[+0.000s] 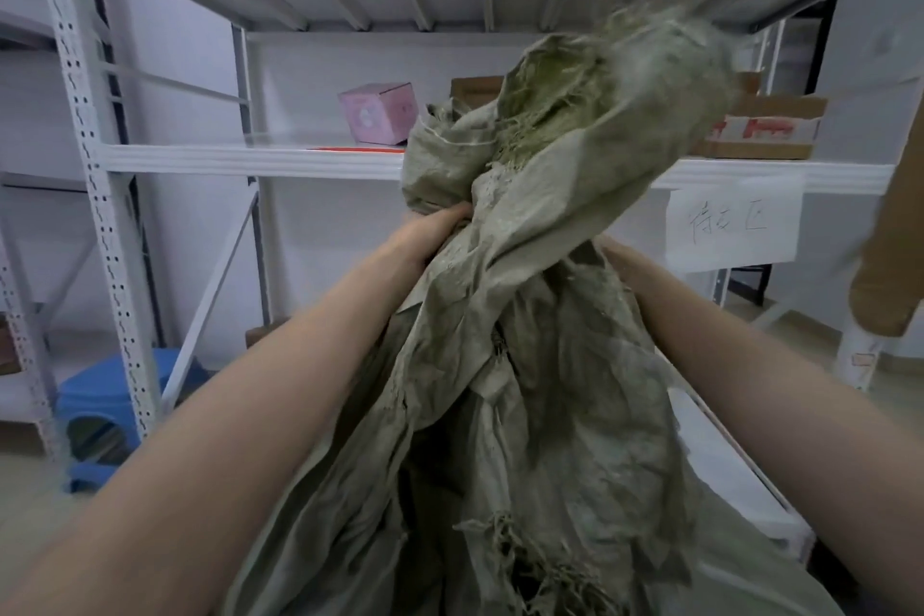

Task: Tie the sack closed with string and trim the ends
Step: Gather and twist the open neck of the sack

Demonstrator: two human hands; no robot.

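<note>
A grey-green woven sack point(530, 390) hangs in front of me, its neck gathered and twisted at mid-frame. The frayed open mouth point(575, 100) flops above the twist and is blurred. My left hand point(430, 235) grips the bunched neck from the left. My right hand point(620, 260) holds the neck from the right, its fingers mostly hidden behind the cloth. Frayed threads point(520, 550) dangle from a tear low on the sack. No string or cutting tool is in view.
White metal shelving point(250, 160) stands right behind the sack, holding a pink box point(377, 113) and cardboard boxes point(765, 128). A paper label point(732, 225) hangs from the shelf edge. A blue stool point(107, 405) sits low left, brown cardboard point(895, 235) at the right.
</note>
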